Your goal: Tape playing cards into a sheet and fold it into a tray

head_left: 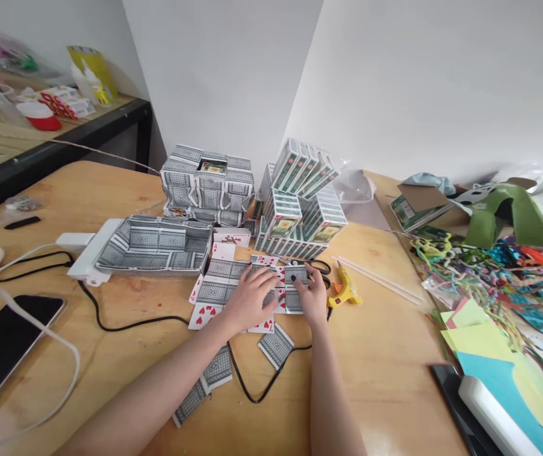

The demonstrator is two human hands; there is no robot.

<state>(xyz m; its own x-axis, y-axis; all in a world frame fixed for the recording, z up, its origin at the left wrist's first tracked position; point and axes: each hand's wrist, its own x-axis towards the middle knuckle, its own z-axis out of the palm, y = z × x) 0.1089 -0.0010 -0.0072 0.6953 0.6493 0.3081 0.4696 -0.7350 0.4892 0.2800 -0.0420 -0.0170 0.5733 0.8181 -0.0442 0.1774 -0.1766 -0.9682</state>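
Note:
A patchwork of overlapping playing cards (213, 292) lies on the table, some with grey patterned backs up and others showing red hearts. Flat on its middle rests my left hand (252, 294), fingers spread. My right hand (315, 297) has its thumb and fingers about a grey-backed playing card (294, 301) at the patchwork's right side. Just behind are a red-and-white card box (232, 237) and scissors (321, 269). A yellow glue gun (346, 288) lies to the right of my right hand. Loose cards (275, 346) lie nearer to me.
A card-covered open tray (157, 244) leans on a white power strip (91, 256). Behind stand a card-covered box (208, 187) and stacked green card packs (294, 209). Black cable (256, 400) loops across the front. Glue sticks (378, 278), colored paper (490, 354) and a phone (9, 342) lie at the sides.

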